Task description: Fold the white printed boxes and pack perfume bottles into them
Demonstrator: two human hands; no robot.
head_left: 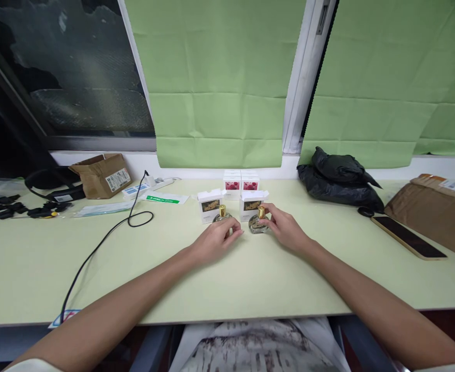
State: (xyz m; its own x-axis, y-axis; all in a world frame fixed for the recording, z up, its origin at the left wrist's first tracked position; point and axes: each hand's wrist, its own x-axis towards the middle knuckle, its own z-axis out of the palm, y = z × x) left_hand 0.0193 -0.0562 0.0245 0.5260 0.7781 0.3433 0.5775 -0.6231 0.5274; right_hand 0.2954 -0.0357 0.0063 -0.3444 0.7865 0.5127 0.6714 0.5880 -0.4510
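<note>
Two round clear glass perfume bottles with gold caps stand upright on the table. On the right perfume bottle (256, 225), the fingers of my right hand (287, 227) grip around the gold cap and upper side. My left hand (215, 239) is curled just in front of the left perfume bottle (222, 211), hiding most of its glass; thumb and fingertips are close together, and what lies between them is hidden. Directly behind the bottles stand a left white box (211, 205) and a right white box (251, 205), both with dark and gold pictures and raised top flaps.
White boxes with pink pictures (241, 184) stand farther back. A black cable (95, 248) crosses the table's left side, near a cardboard box (105, 175) and green-white packet (165, 198). Rightward lie a black plastic bag (338, 181), phone (408, 236) and brown parcel (433, 212).
</note>
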